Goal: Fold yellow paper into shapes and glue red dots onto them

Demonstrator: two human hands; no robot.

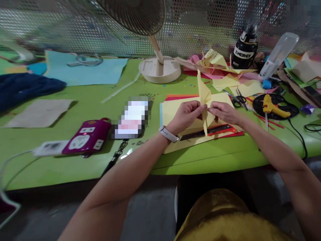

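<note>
The green counter (77, 170) is spread wide here, and a fan (142, 20) is stood behind the paper stack (170, 110). Now, right over that stack, a folded yellow paper (204, 93) is held upright, pinched near its middle by the left hand (187, 115) and the right hand (225, 112) together. To the stack's right a yellow glue gun (273, 107) is laid; scissors (238, 100) are seen just beside the stack's far right corner.

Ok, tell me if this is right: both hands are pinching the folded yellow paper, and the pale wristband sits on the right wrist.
Wrong wrist: the head view shows the pale wristband on the left wrist. The left hand and right hand are indeed both pinching the folded yellow paper.
</note>
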